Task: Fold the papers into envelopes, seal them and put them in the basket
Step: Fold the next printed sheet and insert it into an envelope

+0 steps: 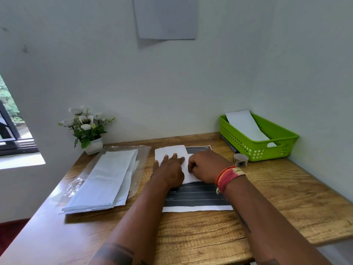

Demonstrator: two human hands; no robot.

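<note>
Two hands work mid-bench (191, 236) on white paper (172, 151) lying over dark printed sheet (196, 196). Left hand (170, 169) flat, fingers straight, pressing paper. Right hand (205, 167) curled, seemingly pinching folded edge; grip partly hidden. Left: paper stack (107, 178) on plastic sleeve. Right: tape roll (240, 160). Far right: green basket (248, 144), one envelope (246, 125) inside.

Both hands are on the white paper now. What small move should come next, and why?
Probably run the right hand along the fold to crease it while the left hand presses the white paper flat. The paper looks only partly folded, the roll of tape lies untouched nearby, and the green basket holds one envelope already.
</note>
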